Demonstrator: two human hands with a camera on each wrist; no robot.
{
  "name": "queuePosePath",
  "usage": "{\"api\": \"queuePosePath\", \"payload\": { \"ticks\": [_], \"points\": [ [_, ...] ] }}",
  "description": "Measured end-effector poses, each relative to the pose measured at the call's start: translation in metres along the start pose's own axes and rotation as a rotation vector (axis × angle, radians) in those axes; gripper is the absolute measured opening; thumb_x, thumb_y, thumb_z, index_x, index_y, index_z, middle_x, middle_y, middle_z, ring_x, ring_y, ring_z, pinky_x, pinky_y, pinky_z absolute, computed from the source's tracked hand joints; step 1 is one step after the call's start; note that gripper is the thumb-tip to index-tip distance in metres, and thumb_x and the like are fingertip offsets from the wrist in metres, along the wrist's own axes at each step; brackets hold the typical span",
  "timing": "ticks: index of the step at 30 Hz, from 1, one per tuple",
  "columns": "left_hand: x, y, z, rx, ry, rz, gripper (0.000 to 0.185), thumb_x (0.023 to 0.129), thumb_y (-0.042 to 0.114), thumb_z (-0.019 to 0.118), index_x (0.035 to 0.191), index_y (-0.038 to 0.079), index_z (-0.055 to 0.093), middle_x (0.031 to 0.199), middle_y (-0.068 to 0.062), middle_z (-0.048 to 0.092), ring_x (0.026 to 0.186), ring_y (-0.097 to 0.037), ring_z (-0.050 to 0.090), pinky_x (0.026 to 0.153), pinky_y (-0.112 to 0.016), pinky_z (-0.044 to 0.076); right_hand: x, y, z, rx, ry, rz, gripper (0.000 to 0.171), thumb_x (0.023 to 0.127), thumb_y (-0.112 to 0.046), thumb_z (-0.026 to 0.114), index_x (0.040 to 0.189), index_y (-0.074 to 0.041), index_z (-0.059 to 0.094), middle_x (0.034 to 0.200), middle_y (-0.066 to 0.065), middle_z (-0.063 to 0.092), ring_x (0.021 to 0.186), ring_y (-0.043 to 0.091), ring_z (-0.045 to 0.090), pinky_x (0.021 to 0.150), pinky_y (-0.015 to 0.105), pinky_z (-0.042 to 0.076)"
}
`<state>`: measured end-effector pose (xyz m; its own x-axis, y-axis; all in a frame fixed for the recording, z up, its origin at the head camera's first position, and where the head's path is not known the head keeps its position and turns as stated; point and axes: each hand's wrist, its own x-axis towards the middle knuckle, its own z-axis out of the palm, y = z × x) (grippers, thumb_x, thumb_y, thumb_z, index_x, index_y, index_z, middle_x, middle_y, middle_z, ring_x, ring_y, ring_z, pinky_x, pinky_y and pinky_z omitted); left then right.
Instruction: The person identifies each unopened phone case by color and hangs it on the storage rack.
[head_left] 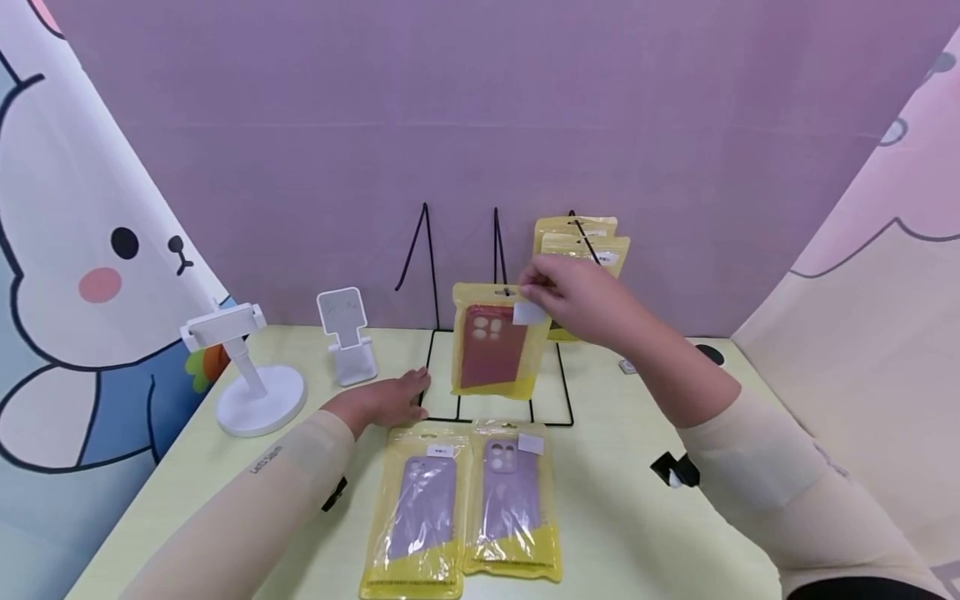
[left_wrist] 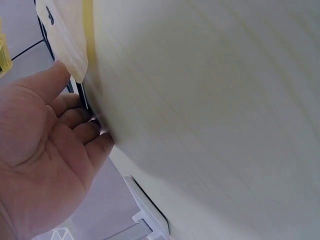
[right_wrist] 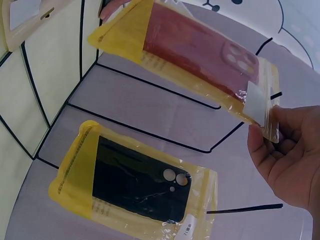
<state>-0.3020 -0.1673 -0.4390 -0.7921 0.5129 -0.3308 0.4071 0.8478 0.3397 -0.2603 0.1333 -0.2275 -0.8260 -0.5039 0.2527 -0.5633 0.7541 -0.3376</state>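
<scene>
Right hand [head_left: 581,300] pinches red case packet [head_left: 495,350] by top edge at wire rack [head_left: 495,392]; left hand [head_left: 386,400] flat on surface [head_left: 637,517], steadying rack base, apparently. Align hang-hole with hook.

A black wire display rack [head_left: 495,367] stands at the middle back of the pale yellow bench [head_left: 622,517], close to the purple backdrop. The right hand [head_left: 581,300] holds a yellow plastic pouch with a red phone case [head_left: 495,346] by its top edge, in front of the rack's middle prong. Behind and to the right, two more yellow pouches [head_left: 581,246] hang on the right prong. The left hand [head_left: 386,400] rests flat on the bench at the rack's left front corner. Before the rack, two yellow pouches with lilac phone cases [head_left: 465,508] lie side by side. Left of the rack stands a small white folding phone stand [head_left: 347,333], and further left a white round-based phone holder [head_left: 251,375].
</scene>
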Motion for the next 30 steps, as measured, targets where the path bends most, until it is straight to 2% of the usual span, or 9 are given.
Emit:
{"api": "queuePosePath", "payload": {
  "ticks": [6,14,26,30],
  "points": [
    [0.001,-0.001,0.000,0.007,-0.001,-0.013,0.073,0.103,0.034,0.050,0.158,0.004,0.012,0.164,-0.019,0.005,0.151,-0.036,0.008,0.124,-0.048,0.015,0.016,0.001,0.002,-0.116,0.015,0.023,0.013,0.099,-0.023,0.059,0.104,-0.013,0.065,0.100,0.001,0.070,0.090,0.017,0.064,0.080,0.036,0.055],
    [-0.001,-0.001,0.000,0.004,0.015,0.006,0.072,0.102,0.031,0.051,0.157,0.001,0.015,0.163,-0.022,0.007,0.151,-0.038,0.010,0.123,-0.050,0.016,0.038,0.004,-0.003,-0.228,-0.034,0.093,0.019,0.100,-0.030,0.057,0.108,-0.015,0.064,0.104,0.001,0.070,0.097,0.020,0.065,0.083,0.039,0.055],
    [-0.003,0.000,0.001,0.008,0.021,0.008,0.070,0.103,0.031,0.050,0.156,0.001,0.015,0.163,-0.021,0.008,0.151,-0.038,0.010,0.123,-0.050,0.016,0.060,0.013,-0.006,-0.305,-0.036,0.081,0.020,0.100,-0.032,0.055,0.099,-0.013,0.063,0.096,0.002,0.067,0.083,0.021,0.060,0.073,0.037,0.052],
    [-0.001,0.001,0.002,0.010,0.018,0.001,0.071,0.103,0.033,0.050,0.157,0.003,0.015,0.164,-0.020,0.007,0.151,-0.037,0.009,0.123,-0.049,0.015,0.067,0.016,-0.007,-0.312,-0.047,0.110,0.021,0.101,-0.033,0.054,0.098,-0.014,0.062,0.093,0.001,0.066,0.079,0.020,0.059,0.068,0.035,0.050]
  ]
}}
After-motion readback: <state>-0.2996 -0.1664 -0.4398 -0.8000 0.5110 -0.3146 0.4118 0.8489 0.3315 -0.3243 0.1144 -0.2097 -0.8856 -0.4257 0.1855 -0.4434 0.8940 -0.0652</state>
